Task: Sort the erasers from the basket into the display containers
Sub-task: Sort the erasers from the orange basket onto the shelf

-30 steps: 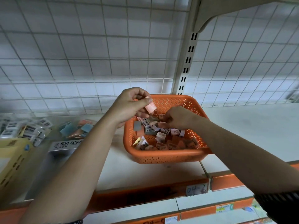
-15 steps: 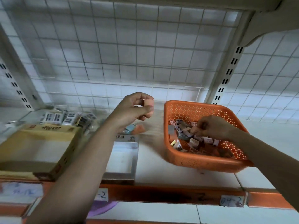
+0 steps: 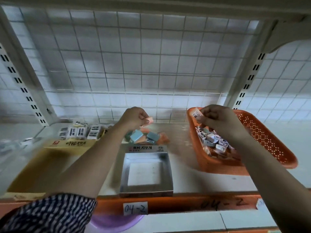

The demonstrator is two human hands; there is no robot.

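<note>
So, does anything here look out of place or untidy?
Slightly: the coloured erasers lie in a loose heap behind the label of the grey display box, while its front tray holds nothing. Nothing looks spilled or damaged.

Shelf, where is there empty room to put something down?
Bare shelf lies between the grey box and the orange basket, and again right of the basket. The grey box's front tray is empty too. Crowded: the coloured erasers piled at its back, the basket's inside, and the white erasers at back left.
</note>
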